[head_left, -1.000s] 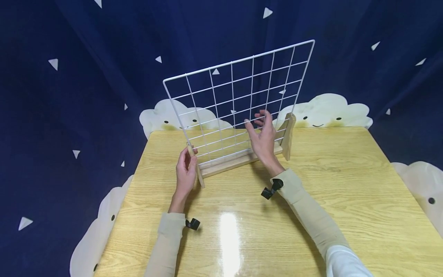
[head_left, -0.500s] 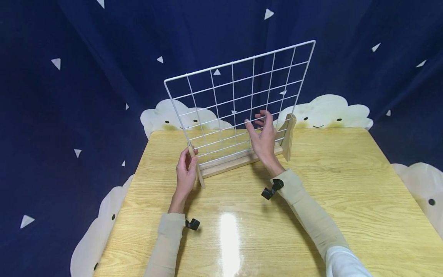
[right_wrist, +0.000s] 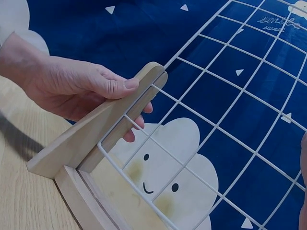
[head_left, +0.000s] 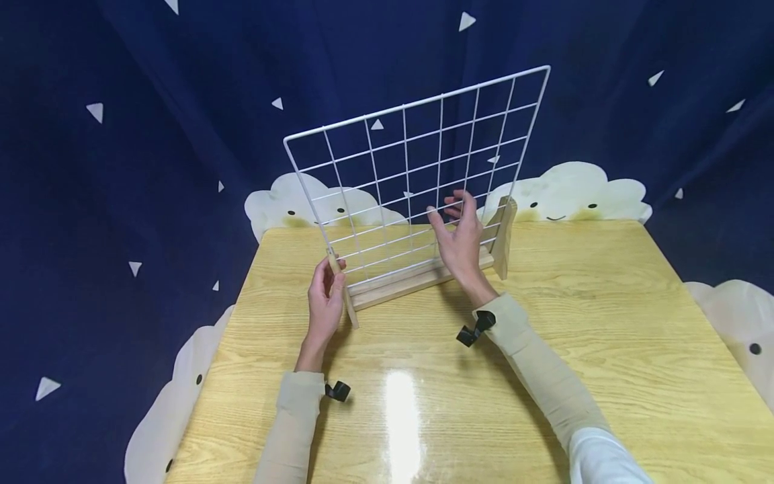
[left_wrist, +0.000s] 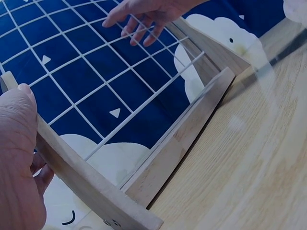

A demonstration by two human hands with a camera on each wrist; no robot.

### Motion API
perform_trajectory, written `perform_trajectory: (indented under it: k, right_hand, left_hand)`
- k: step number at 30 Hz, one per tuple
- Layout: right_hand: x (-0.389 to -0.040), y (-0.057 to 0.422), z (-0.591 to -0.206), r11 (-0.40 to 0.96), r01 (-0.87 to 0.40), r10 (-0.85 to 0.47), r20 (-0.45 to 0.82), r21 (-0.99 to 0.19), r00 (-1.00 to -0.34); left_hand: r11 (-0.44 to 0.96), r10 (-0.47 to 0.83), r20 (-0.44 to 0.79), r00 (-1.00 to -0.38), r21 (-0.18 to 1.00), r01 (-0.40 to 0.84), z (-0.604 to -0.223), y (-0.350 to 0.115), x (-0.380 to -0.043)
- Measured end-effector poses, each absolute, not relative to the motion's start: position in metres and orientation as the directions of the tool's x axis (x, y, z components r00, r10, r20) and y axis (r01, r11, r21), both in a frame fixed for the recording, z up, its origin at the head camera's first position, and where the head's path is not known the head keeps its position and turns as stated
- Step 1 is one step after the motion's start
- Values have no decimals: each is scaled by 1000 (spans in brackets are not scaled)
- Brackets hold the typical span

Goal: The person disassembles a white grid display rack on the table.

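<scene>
Two screws (left_wrist: 116, 223), left-wrist view only | left fingers (right_wrist: 117, 88) grip upright (right_wrist: 96, 123) | right fingers (left_wrist: 152, 36) loose

Right of the bare right hand (head_left: 461, 247), a pale wooden upright (head_left: 503, 238) blocks passage; a white rectangular wire grid (head_left: 407, 173) bars the span between both hands. Left of the bare left hand (head_left: 324, 299), the yellow wood-grain tabletop (head_left: 269, 316) leaves room.
</scene>
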State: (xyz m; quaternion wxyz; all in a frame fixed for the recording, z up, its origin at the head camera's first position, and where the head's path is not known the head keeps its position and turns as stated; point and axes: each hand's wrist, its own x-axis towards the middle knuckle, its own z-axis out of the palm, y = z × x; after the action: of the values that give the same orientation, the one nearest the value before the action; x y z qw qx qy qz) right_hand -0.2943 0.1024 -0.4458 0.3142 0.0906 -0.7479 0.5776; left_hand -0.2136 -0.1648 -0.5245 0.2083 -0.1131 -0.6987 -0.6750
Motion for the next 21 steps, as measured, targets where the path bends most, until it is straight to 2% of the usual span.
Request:
perform_trajectory:
  k: [12, 21]
  right_hand:
    - [-292, 99, -442, 281, -505, 219, 567, -816, -794]
    - [-291, 97, -441, 276, -510, 206, 569, -814, -796]
  left_hand:
    - [57, -141, 436, -889, 900, 433, -498, -158, -194]
    - [61, -146, 430, -891, 903, 426, -521, -165, -202]
